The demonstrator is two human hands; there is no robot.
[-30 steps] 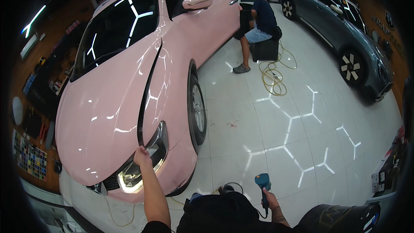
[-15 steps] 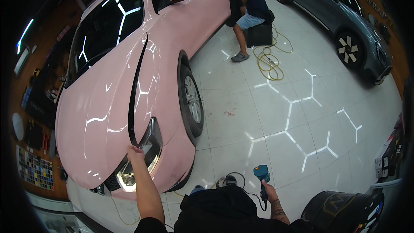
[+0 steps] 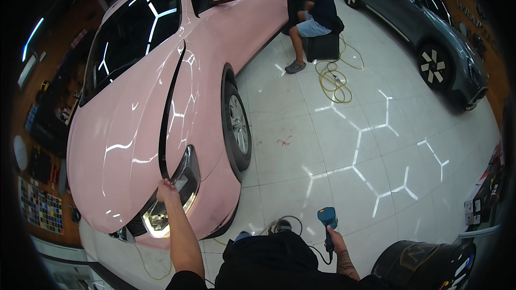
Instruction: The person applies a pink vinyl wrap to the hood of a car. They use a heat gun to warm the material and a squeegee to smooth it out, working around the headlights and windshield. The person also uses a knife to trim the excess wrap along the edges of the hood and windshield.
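Note:
My left hand (image 3: 166, 190) is closed on the hood edge of a pink car (image 3: 123, 129), beside the lit headlight (image 3: 188, 166) at the lower end of a long dark band (image 3: 169, 118) along the hood's side seam. My right hand (image 3: 336, 241) grips a teal handheld power tool (image 3: 327, 216) with a dark cord, held low over the tiled floor (image 3: 290, 161), away from the car. The car's front wheel (image 3: 238, 123) is just beyond the headlight.
A seated person (image 3: 317, 16) works by the pink car's door, beside coiled yellow hose (image 3: 336, 86). A dark grey car (image 3: 419, 27) stands right. A black drum (image 3: 419, 266) is lower right, swatch boards (image 3: 40, 207) line the left wall, and boxes (image 3: 478, 204) sit at right.
The view has shifted, moving the car slightly up and left in the picture. My left hand stays at the hood edge; my right still holds the tool, now slightly higher in view.

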